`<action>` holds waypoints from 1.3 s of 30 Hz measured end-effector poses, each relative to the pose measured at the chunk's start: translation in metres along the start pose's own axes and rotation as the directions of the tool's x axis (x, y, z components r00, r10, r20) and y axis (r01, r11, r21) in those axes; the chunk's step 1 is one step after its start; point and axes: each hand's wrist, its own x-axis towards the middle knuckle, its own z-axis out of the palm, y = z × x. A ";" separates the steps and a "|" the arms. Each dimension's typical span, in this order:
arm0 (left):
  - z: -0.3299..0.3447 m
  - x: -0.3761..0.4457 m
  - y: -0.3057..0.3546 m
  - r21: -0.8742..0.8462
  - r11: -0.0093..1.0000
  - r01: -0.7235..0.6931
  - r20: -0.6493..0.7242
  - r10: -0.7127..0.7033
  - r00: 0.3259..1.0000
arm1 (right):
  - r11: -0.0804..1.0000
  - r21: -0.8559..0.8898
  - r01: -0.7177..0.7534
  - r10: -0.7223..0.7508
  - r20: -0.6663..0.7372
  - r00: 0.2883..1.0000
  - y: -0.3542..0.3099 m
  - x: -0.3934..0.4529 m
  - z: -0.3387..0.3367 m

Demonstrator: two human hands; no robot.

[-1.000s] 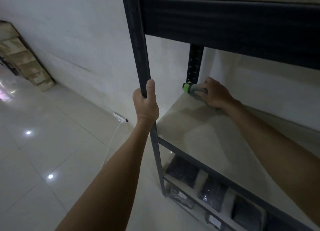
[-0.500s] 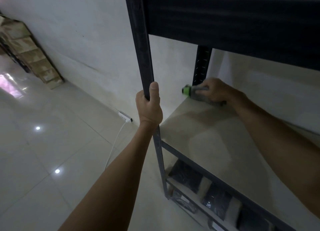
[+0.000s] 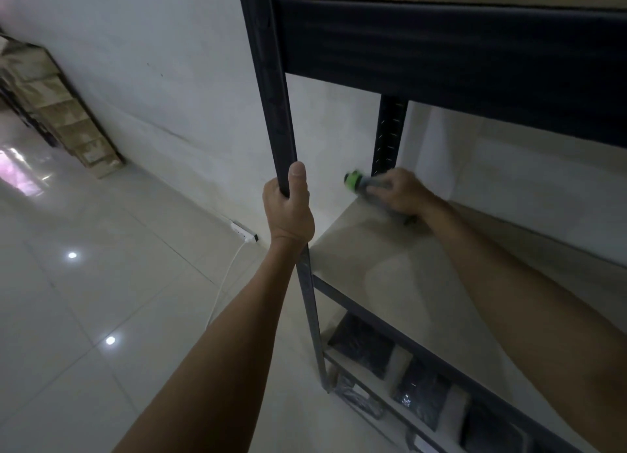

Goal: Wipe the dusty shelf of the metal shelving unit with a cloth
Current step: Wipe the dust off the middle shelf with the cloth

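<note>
Shelf [image 3: 400, 283] boards on this metal shelving unit [image 3: 268, 79] are pale, and the one at arm height is where the work is. It is bare apart from the person's hand and the thing in it. The cloth [image 3: 371, 185] is at the far left corner of that shelf, right by the dark back post [image 3: 390, 130] with the little holes. It looks grey with a bright green end sticking out to the left. It is blurry, so I cannot tell more about it.

The right hand [image 3: 402, 191] is pressed down on the cloth, fingers curled over it, so its grip is closed on the cloth. The cloth sits between the hand and the shelf. The right arm reaches across the shelf from the near right side.

The left hand [image 3: 288, 208] is wrapped tight around the dark front post of the unit, thumb pointing up along it. Its grip is closed on that post.

A wide dark beam [image 3: 441, 45] crosses above the hands, under the next shelf up. Below, on the lower shelf, lie dark packets [image 3: 361, 345] in a row. To the left is a shiny white tiled floor [image 3: 84, 300]. A white power strip [image 3: 242, 231] lies on it by the white wall [image 3: 152, 62], with a white cord running from it. Far off to the left, brown boxes [image 3: 68, 123] are stacked against the wall.
</note>
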 end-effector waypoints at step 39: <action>0.000 -0.005 0.008 -0.024 0.999 0.039 -0.003 -0.039 0.999 | 0.980 0.188 0.069 -0.097 0.146 0.984 -0.045 -0.118 0.006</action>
